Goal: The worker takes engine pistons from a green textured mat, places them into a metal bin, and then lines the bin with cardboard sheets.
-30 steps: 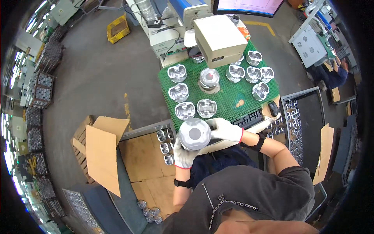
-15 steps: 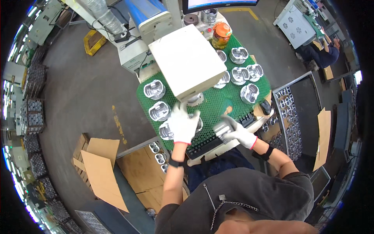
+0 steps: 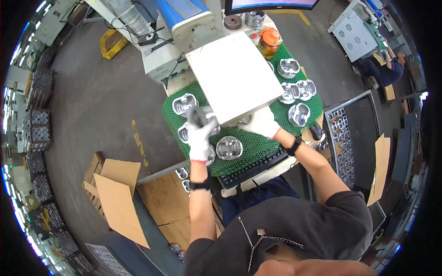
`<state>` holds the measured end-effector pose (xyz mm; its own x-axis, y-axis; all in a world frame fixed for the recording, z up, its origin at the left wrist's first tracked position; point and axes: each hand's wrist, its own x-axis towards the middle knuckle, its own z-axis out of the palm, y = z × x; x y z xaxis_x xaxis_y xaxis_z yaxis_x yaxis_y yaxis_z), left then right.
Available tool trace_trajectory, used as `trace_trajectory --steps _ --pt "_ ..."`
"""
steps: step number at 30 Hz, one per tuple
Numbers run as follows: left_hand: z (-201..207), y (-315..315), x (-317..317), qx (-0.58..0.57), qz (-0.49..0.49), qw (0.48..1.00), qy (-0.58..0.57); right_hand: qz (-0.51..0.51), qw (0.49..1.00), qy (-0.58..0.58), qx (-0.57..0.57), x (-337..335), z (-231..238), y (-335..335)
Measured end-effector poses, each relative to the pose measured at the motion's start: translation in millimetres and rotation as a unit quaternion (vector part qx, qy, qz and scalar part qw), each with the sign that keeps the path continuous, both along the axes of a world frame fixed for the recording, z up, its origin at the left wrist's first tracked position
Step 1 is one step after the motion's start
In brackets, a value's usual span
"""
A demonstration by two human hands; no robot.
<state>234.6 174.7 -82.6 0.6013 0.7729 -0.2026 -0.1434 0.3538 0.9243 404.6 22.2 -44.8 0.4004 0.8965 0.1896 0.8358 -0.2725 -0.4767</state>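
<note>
My left hand (image 3: 200,142), in a white glove, is closed on a grey metal piston (image 3: 198,117) smeared by motion, above the left part of the green mat (image 3: 258,149). My gloved right hand (image 3: 261,123) reaches to the front lower edge of a white box-shaped machine head (image 3: 235,76). Its fingers are on a silvery piston (image 3: 244,120), mostly hidden by the glove and the box. Between and in front of the hands stands a single piston (image 3: 229,148). Another piston (image 3: 184,105) sits beyond my left hand, and others beside it are partly covered.
Several pistons (image 3: 299,115) stand along the mat's right side, near an orange-lidded jar (image 3: 269,43). A keyboard (image 3: 253,168) lies along the front edge and a mouse (image 3: 316,131) at the right. Crates with pistons (image 3: 340,138) and open cardboard (image 3: 122,202) flank the table.
My right hand has carried its piston from above the keyboard forward to the box's lower edge. My left hand has drawn left from the box and now has a piston in it.
</note>
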Motion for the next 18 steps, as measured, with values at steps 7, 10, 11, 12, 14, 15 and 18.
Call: trace_trajectory --steps 7,10,11,12,14,15,18 --pt "50 -57 -199 -0.118 0.102 0.988 0.012 0.13 0.96 0.218 0.12 -7 -147 86" --pt "45 -93 -244 -0.161 0.168 0.972 0.041 0.126 0.969 0.18 0.113 20 -161 86" --pt "36 -103 -257 -0.171 0.191 0.965 0.052 0.118 0.947 0.269 0.131 27 -172 87" --pt "19 -117 -282 -0.186 0.216 0.957 0.057 0.037 0.802 0.574 0.161 -1 -154 92" --pt "-6 -141 -316 -0.201 0.237 0.949 0.059 0.091 0.945 0.3 0.095 -20 -84 84" --pt "-12 -150 -326 -0.237 0.236 0.94 0.061 0.125 0.992 -0.012 0.026 -23 -49 79" --pt "-25 -176 -341 -0.278 0.251 0.925 0.061 0.14 0.988 -0.06 0.03 -19 -23 70"
